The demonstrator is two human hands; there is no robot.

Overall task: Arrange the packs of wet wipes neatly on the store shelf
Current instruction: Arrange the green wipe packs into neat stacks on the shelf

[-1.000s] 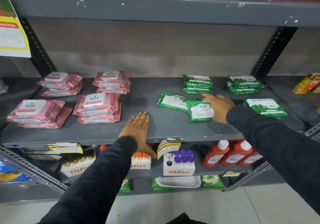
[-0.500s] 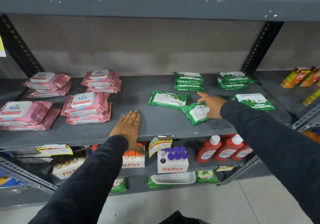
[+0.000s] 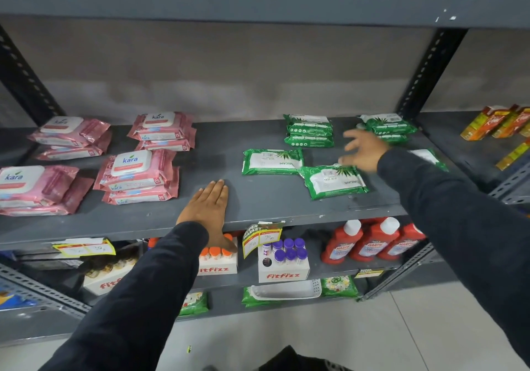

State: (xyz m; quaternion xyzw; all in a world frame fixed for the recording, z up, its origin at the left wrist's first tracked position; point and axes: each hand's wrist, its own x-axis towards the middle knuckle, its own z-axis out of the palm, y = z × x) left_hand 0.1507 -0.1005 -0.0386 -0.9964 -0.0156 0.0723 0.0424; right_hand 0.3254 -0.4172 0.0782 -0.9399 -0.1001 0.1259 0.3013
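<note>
Since half a second ago our right hand has lifted off the crooked green pack and now hovers just behind it, fingers spread wide, blurred, holding nothing. Our left hand has not shifted: it lies flat, palm down, fingers together, on the front edge of the shelf, gripping nothing.

Going left to right: far to the left of our left hand sit 4 stacks of pink Kara packs, 2 packs in each, squared and well apart from both hands. Between our hands lies a flat green pack, long axis running left to right, parallel to the shelf edge. Its right corner touches or slightly overlaps the crooked green pack, which lies just in front of our right hand, its long axis turned off the shelf line. We judge this the pack to straighten next, and our right hand is much the nearer; the left would have to cross the flat pack.

Behind our right hand stand 2 tidy green stacks, the nearer stack to its left and the far stack just beyond the fingers. Another single green pack is mostly hidden under our right sleeve. Nothing stands between the hand and the crooked pack; only the touching neighbour could be dragged along.
</note>
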